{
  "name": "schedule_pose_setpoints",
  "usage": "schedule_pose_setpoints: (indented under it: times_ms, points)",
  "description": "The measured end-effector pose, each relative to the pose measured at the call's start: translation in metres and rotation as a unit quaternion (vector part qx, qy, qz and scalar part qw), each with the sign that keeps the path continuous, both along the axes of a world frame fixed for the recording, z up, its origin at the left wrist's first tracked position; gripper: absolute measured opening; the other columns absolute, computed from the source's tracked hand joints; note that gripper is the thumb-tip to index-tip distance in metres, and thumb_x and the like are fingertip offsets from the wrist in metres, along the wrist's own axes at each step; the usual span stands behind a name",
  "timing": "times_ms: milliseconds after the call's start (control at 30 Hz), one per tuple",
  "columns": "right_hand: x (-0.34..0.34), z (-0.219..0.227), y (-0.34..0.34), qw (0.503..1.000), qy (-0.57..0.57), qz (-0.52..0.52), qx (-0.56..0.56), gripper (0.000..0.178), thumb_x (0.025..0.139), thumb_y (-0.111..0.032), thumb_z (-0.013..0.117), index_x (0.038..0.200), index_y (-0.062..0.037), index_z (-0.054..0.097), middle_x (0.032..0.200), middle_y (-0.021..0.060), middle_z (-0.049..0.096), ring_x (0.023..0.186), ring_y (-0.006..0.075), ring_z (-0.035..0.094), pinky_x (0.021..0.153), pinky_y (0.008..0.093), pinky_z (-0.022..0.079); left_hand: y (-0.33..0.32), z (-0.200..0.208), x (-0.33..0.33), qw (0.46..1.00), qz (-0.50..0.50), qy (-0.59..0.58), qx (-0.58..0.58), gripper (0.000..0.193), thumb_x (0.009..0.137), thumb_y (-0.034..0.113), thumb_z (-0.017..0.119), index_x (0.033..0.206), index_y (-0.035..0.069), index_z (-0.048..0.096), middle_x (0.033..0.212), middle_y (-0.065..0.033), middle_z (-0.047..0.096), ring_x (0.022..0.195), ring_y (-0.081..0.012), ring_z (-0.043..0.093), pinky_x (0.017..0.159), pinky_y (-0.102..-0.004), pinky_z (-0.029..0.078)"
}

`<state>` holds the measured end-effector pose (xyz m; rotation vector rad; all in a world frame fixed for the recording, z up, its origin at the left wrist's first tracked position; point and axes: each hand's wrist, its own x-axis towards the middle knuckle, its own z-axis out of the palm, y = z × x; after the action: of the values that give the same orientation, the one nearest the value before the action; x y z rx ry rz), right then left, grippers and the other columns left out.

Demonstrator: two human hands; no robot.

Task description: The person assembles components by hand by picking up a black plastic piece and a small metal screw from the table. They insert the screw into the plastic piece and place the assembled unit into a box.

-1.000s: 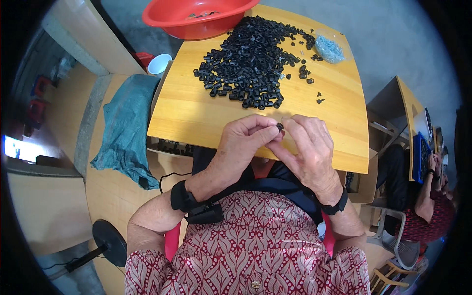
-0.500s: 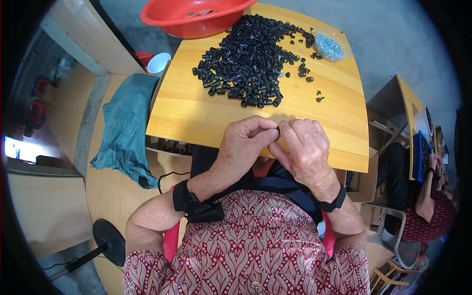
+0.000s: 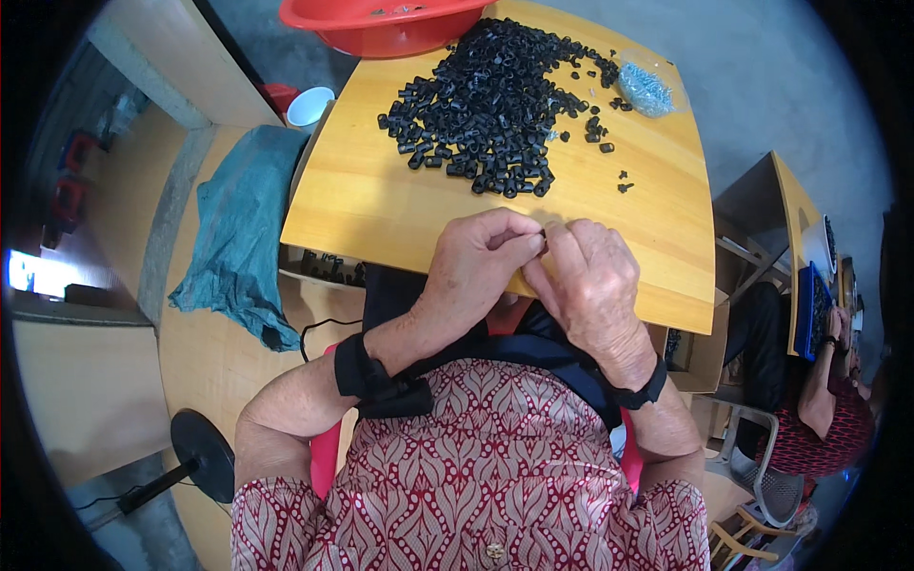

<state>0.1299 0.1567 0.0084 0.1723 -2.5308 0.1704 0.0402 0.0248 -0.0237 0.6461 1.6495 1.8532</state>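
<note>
My left hand (image 3: 479,264) and my right hand (image 3: 590,278) meet over the table's near edge, fingertips almost touching. Thumb and forefinger of the left pinch a small black plastic part (image 3: 543,234), mostly covered by the fingers. The right hand's fingers are curled closed against that same part; whatever they grip is hidden. Beyond them lies a large heap of short black tube-shaped plastic pieces (image 3: 486,105) on the yellow wooden table (image 3: 381,205). A clear plastic bag of small silvery screws (image 3: 645,90) rests at the far right, and a few tiny dark bits (image 3: 625,181) are scattered nearer.
A red basin (image 3: 390,36) stands at the far left edge of the table. Left of the table are a green woven sack (image 3: 238,228) and a white bowl (image 3: 309,108). An open cardboard box (image 3: 703,357) sits below right. Another person (image 3: 824,409) works at the right beside a blue tray (image 3: 812,309).
Both hands stay joined at the small black part, with slight shifts of the fingers. The whole view has tilted a little, so the heap and basin appear higher.
</note>
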Motion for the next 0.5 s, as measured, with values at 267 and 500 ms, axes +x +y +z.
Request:
schedule_pose_setpoints:
  times_ms: [267, 500]
  points:
    - [0.000, 0.006, 0.016, 1.000, 0.001, 0.004, 0.003, 0.023, 0.077, -0.016, 0.075, 0.086, -0.0028, 0.058, 0.074, 0.0096, 0.051, 0.066, 0.0276, 0.056, 0.060, 0.0376, 0.045, -0.004, 0.008, -0.012, 0.996, -0.068, -0.011, -0.054, 0.025, 0.095, 0.014, 0.063, 0.111, -0.004, 0.067, 0.099, -0.0031, 0.068, 0.092, -0.0066, 0.060, 0.084, -0.0227, 0.048]
    - [0.001, 0.006, 0.006, 0.999, -0.004, 0.001, 0.037, 0.021, 0.078, -0.014, 0.075, 0.085, -0.0025, 0.059, 0.075, 0.0094, 0.052, 0.065, 0.0264, 0.056, 0.060, 0.0368, 0.045, -0.003, 0.002, -0.006, 0.997, -0.039, 0.002, -0.072, 0.020, 0.093, 0.012, 0.063, 0.101, -0.005, 0.070, 0.091, -0.0010, 0.069, 0.084, -0.0056, 0.060, 0.077, -0.0225, 0.049]
